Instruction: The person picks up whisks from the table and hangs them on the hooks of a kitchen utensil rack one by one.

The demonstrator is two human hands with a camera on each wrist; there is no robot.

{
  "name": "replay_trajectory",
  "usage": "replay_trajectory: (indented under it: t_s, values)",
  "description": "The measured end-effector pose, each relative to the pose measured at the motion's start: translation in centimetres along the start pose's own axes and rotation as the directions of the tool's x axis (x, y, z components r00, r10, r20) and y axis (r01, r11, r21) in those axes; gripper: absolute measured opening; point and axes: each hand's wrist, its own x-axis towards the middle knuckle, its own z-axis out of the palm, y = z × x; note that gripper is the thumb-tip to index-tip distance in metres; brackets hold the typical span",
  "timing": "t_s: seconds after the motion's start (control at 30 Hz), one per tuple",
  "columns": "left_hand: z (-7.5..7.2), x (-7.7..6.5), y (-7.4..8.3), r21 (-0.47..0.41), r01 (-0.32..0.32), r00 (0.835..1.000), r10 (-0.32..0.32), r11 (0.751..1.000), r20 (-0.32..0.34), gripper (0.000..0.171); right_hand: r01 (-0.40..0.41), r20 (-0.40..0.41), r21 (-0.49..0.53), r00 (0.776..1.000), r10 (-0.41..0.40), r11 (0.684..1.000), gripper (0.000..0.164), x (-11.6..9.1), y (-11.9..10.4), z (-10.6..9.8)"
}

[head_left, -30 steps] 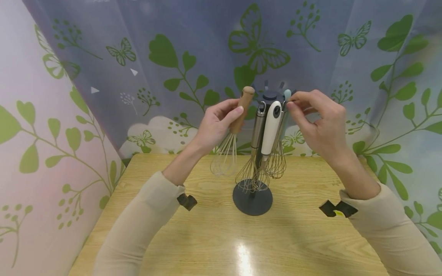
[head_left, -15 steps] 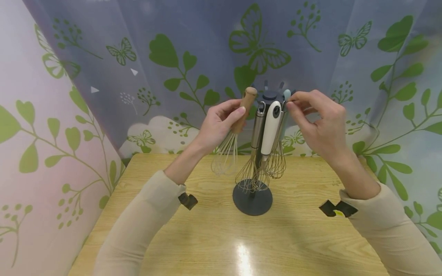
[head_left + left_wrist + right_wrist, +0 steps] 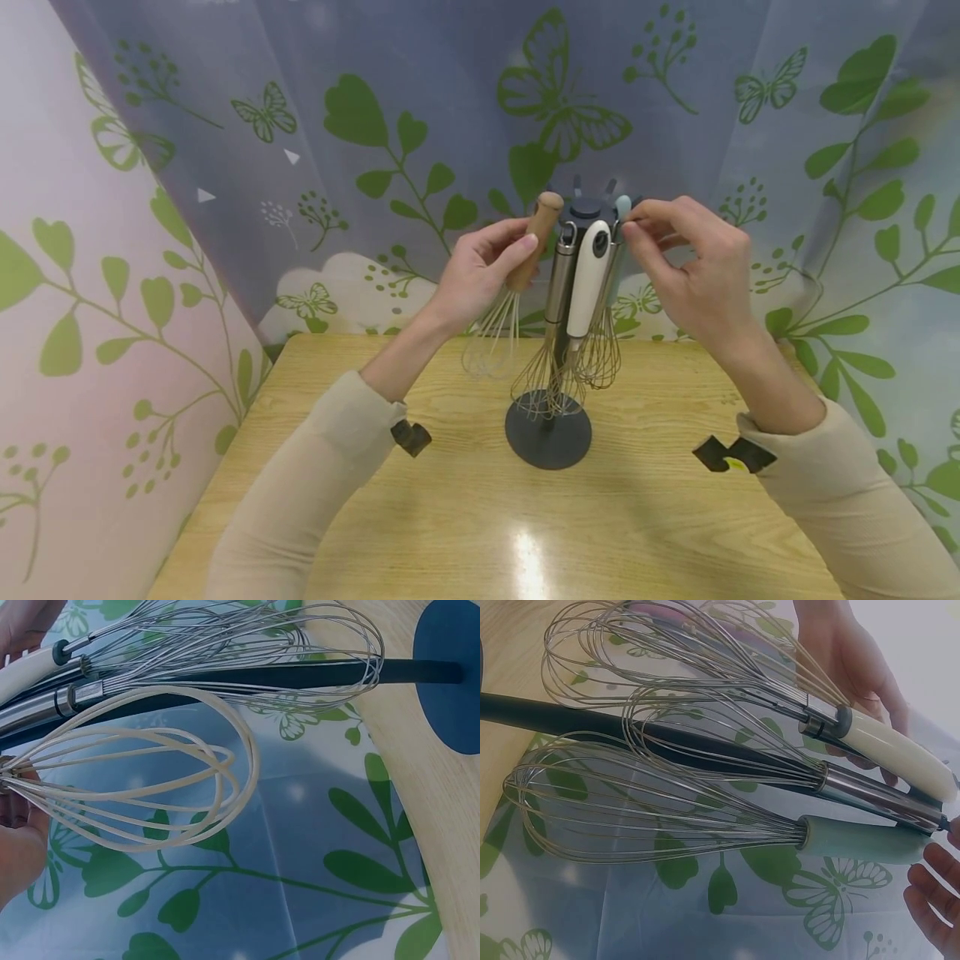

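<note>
Slightly rightward since the earlier frame, our wooden-handled whisk [image 3: 517,275] now sits nearer the rack [image 3: 558,333].

Near us lies the table [image 3: 450,517]; on it stands the rack's grey base. Farther up, our left hand [image 3: 480,271] curls round the wooden handle, while our right hand [image 3: 693,267] pinches at the teal-handled whisk [image 3: 617,242] hanging there.

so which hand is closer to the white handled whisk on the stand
Right. The right hand pinches just beside the white handled whisk; the left hand sits farther off, gripping the wooden whisk.
</note>
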Motion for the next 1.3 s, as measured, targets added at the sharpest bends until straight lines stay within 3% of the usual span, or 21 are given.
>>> replay_trajectory:
  t_s: [0.77,1.3]
  values:
    - [-0.09,-0.09,-0.32,0.009,-0.014,1.000,0.014,1.000,0.010,0.037,0.004,0.000,0.008,1.000,-0.004,1.000,0.009,-0.01,0.01,-0.01]
    - [-0.10,-0.15,-0.63,0.044,-0.005,1.000,0.006,0.999,-0.027,0.034,0.006,0.010,0.014,1.000,-0.006,1.000,0.014,-0.14,0.05,-0.11]
